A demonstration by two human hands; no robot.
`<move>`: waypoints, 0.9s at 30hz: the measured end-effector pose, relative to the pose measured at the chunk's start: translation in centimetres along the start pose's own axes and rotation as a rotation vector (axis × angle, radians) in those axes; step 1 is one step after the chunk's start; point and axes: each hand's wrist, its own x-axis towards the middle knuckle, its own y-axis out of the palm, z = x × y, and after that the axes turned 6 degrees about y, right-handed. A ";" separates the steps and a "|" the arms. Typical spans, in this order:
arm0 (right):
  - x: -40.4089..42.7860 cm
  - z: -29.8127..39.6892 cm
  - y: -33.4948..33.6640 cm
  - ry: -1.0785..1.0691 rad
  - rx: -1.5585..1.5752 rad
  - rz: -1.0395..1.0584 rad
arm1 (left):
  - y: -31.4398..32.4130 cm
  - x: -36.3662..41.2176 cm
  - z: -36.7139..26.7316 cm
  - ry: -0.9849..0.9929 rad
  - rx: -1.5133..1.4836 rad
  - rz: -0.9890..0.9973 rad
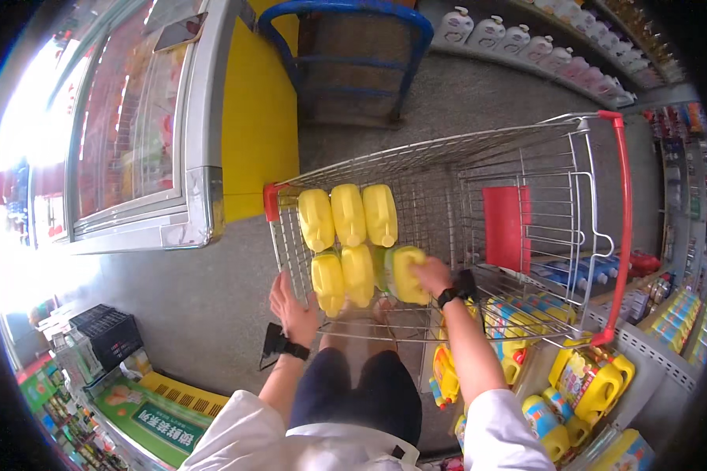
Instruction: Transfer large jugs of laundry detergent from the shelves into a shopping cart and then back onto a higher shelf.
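A wire shopping cart [451, 206] with a red handle stands sideways before me. At its left end several yellow plastic jugs [347, 215] stand in two rows. My right hand [433, 275] grips another yellow jug [408, 274] at the right of the nearer row; this jug is tilted and shows part of a green label. Beside the cart's near left corner is my left hand [294, 309], fingers spread, holding nothing; whether it touches the wire I cannot tell. Dark bands with attached devices are on both wrists.
A glass-topped freezer [203, 129] with a phone on its edge stands at left. Beyond the cart is a blue-framed trolley [353, 59]. Shelves with white and pink pump bottles [512, 41] run along the upper right. Yellow detergent jugs [589, 377] fill the lower right; cartons [153, 421] lie lower left.
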 end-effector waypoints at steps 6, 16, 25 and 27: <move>-3.9 5.7 5.9 -0.183 -0.025 -0.067 | 2.5 6.1 -6.9 0.409 -0.213 0.144; -4.0 4.8 6.8 -0.312 -0.067 -0.346 | 9.2 12.8 -12.6 0.353 0.029 0.508; -3.1 8.2 4.8 -0.187 -0.137 -0.211 | 8.8 12.8 -12.2 0.338 0.000 0.460; -3.5 7.8 4.8 -0.300 -0.069 -0.270 | 8.5 11.7 -11.6 0.420 -0.161 0.288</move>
